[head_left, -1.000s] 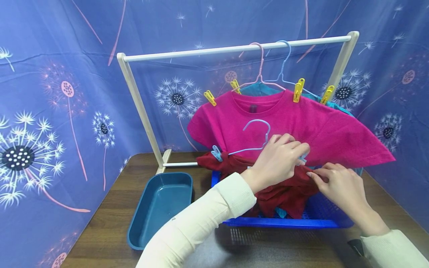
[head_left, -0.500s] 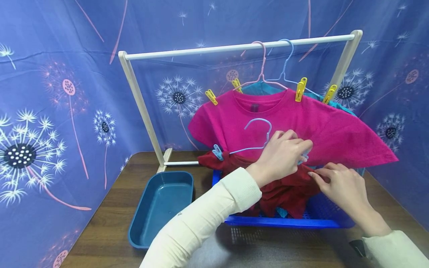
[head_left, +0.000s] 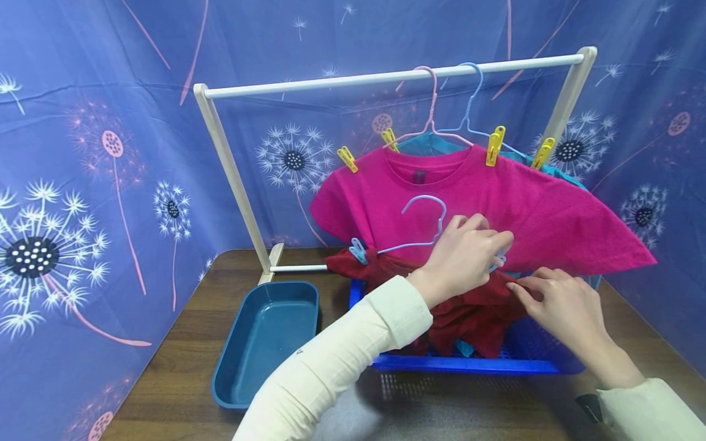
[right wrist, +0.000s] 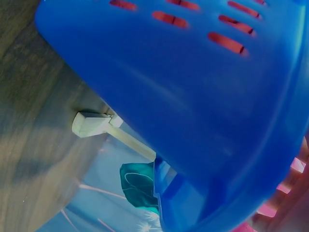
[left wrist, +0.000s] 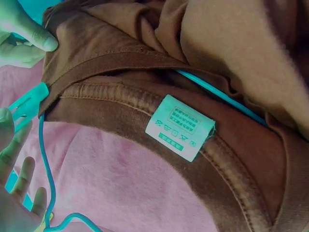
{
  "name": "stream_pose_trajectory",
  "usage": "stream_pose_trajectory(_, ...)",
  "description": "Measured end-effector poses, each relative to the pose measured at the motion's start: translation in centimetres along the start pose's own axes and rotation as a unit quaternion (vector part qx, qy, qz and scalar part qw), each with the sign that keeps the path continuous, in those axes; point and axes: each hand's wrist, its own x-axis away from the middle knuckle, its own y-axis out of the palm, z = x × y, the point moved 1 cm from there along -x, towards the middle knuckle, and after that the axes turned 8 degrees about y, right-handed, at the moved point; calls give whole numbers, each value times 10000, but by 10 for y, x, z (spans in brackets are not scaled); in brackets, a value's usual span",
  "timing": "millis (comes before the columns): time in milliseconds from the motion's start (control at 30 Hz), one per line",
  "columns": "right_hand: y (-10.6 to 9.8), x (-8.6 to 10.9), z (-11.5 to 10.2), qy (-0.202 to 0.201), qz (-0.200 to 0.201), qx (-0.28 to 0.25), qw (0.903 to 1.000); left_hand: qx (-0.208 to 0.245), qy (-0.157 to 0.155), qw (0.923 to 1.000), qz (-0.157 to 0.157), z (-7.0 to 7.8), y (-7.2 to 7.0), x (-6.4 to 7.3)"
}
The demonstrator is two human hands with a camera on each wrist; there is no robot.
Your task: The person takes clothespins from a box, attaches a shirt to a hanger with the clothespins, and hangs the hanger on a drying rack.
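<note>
A dark red shirt (head_left: 474, 312) hangs on a light blue hanger (head_left: 442, 214) over the blue basket (head_left: 469, 365); it looks brown in the left wrist view. One light blue clothespin (head_left: 357, 250) sits on its left shoulder. My left hand (head_left: 466, 257) pinches a second clothespin (left wrist: 30, 104) at the other shoulder, whose tip meets the shirt's collar edge beside the hanger wire. Just to the right, my right hand (head_left: 562, 306) pinches the shirt's sleeve side between thumb and fingers. A white care label (left wrist: 179, 126) shows inside the collar.
Behind, a pink shirt (head_left: 529, 208) and a teal shirt (head_left: 430, 145) hang from a white rail (head_left: 331, 84), with yellow clothespins (head_left: 494, 147) on them. A dark teal tray (head_left: 220, 367) stands left of the basket on the wooden table (head_left: 176, 361).
The head view has shifted slightly. Both hands keep the same hold on the clothespin and the shirt.
</note>
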Motion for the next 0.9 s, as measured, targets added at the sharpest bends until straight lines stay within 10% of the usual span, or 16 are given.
stream_pose_trajectory(900,2,4,-3,42,6,-67,10000,323,-363,9968,-634,0,5,-1)
